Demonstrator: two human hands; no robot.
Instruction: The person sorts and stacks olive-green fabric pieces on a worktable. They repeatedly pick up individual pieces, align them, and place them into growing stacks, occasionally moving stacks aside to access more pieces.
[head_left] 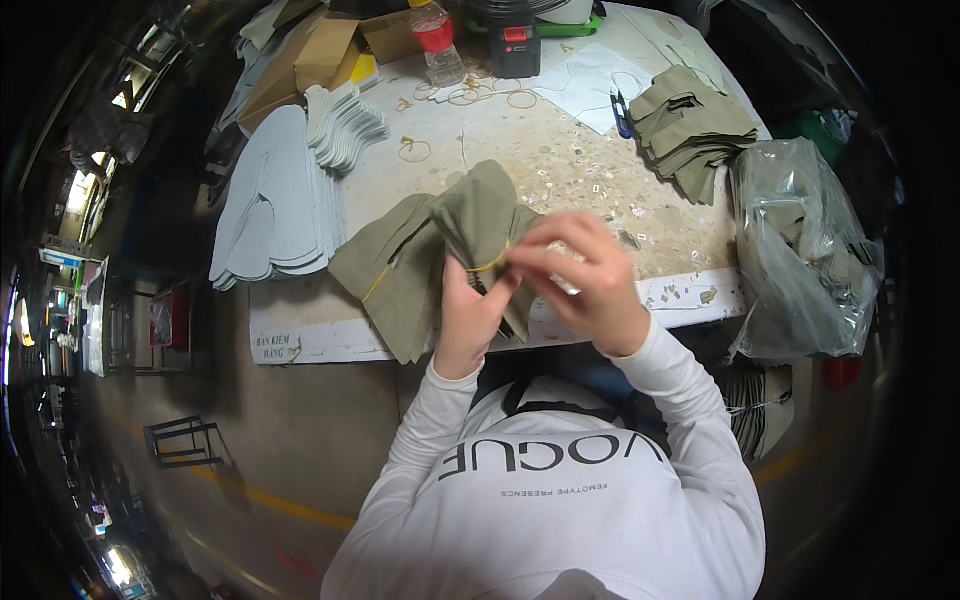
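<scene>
At the near edge of the table, my left hand [468, 318] is closed around a folded bundle of olive-green fabric pieces [482, 205], thumb toward me. A yellow rubber band [487, 266] crosses the bundle just above that thumb. My right hand [590, 282] is closed in a pinch at the band's right end, fingertips against the cloth. Just left of the held bundle lies another olive fabric bundle [385, 265] with a yellow band across it. The held cloth overlaps part of this second bundle, and my fingers behind the cloth are hidden.
Pale grey cut panels [265, 200] are stacked at left. Loose rubber bands [470, 95], a bottle [436, 45] and a black battery pack [515, 52] sit farther back. Blue thread snips [621, 115] lie beside an olive fabric pile [690, 125]. A clear plastic bag [805, 250] hangs at right.
</scene>
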